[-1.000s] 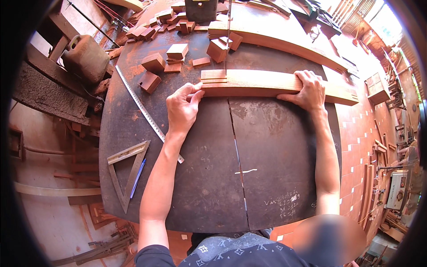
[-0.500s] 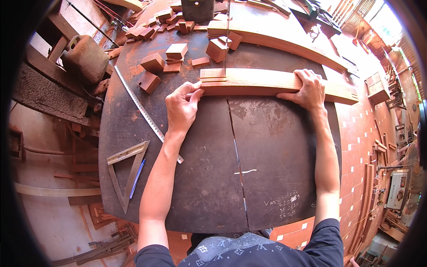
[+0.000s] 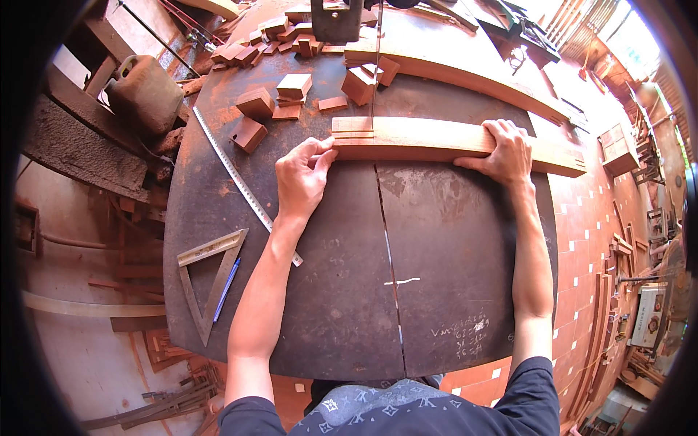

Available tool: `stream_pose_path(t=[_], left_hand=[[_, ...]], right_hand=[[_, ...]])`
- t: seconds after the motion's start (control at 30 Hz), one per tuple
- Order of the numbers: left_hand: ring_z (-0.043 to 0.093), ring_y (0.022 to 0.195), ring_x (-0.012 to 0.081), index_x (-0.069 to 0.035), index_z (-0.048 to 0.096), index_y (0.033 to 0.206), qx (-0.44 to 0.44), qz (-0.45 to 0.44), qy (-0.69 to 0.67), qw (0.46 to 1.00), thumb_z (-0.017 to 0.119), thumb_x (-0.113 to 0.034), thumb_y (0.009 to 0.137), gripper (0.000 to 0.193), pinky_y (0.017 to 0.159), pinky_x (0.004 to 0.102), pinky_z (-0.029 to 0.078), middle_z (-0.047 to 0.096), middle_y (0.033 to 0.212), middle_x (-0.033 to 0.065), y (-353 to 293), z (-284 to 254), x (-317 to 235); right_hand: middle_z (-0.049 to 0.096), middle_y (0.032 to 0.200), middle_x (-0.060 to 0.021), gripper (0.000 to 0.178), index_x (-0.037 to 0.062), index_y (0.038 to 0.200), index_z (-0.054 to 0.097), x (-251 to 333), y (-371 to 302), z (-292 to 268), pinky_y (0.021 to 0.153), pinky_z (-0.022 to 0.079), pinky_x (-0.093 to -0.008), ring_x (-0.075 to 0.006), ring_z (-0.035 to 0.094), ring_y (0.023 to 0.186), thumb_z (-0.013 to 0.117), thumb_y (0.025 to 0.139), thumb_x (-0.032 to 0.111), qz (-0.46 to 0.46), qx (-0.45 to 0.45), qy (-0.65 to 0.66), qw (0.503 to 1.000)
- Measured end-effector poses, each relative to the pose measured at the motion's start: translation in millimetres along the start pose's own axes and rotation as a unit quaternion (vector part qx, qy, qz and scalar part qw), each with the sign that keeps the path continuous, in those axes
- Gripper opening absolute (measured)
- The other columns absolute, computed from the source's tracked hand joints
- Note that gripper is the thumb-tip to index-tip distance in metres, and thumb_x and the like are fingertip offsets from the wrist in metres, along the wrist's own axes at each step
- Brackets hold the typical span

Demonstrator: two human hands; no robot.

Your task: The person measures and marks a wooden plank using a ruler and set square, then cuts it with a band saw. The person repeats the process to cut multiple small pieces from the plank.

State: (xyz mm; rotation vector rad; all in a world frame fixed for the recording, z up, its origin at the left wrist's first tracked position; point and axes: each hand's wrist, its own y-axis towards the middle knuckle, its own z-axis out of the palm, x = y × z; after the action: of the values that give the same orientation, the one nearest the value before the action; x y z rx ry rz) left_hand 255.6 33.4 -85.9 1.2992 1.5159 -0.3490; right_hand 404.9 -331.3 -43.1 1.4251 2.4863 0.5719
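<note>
Shirt: you wear a dark, near-black top point(image 3: 465, 420) of plain cloth around its print.
Chest print: a grey panel point(image 3: 371, 398) crosses your front, scattered with pale star-like flowers, diamonds and letter-like motifs.
Left sleeve: your left sleeve point(image 3: 251, 418) is short, dark and unpatterned, with its hem near the elbow.
Right sleeve: your right sleeve point(image 3: 529, 396) matches it in colour and cut.
Forearms and hands: your left hand point(image 3: 300, 182) and right hand point(image 3: 509, 156) are bare, as are both forearms point(image 3: 265, 298).

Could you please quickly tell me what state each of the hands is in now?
Left hand: closed, fingertips at the left end of the slotted wooden beam; firm grip cannot be told.
Right hand: closed, holding the beam.
</note>
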Motion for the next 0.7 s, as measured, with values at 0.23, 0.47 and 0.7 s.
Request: stream_pose_path(t=[0.23,0.47,0.7], left_hand=[[0.081,0.086,0.0139,0.001,0.079,0.104,-0.002,0.007,-0.006,1.0,0.079,0.0,0.099,0.005,0.076,0.0284,0.064,0.083,0.09,0.008,-6.4,-2.1,0.9],[0.081,0.086,0.0147,0.002,0.078,0.103,-0.004,0.009,-0.015,1.0,0.079,-0.001,0.099,0.005,0.077,0.0286,0.065,0.084,0.096,0.0085,-1.8,-1.2,-1.1],[0.082,0.086,0.0152,0.002,0.078,0.104,-0.004,0.014,-0.017,1.0,0.077,-0.001,0.1,0.005,0.076,0.0287,0.065,0.084,0.096,0.0101,4.8,1.3,3.0]], right_hand=[[0.076,0.108,-0.0125,0.097,0.0044,0.111,0.078,1.6,-6.9,-4.7,0.101,0.054,-0.0451,-0.0307,0.073,0.106,0.094,0.054,0.081,-0.009,-0.005,0.002,1.0],[0.076,0.107,-0.0116,0.097,0.0042,0.111,0.079,5.0,-2.7,-4.5,0.1,0.054,-0.045,-0.0301,0.073,0.104,0.094,0.054,0.081,-0.007,-0.017,-0.007,1.0],[0.076,0.107,-0.0121,0.097,0.0038,0.111,0.079,1.5,2.7,-1.2,0.1,0.054,-0.0453,-0.0305,0.073,0.105,0.092,0.056,0.083,-0.011,-0.011,-0.007,1.0]])
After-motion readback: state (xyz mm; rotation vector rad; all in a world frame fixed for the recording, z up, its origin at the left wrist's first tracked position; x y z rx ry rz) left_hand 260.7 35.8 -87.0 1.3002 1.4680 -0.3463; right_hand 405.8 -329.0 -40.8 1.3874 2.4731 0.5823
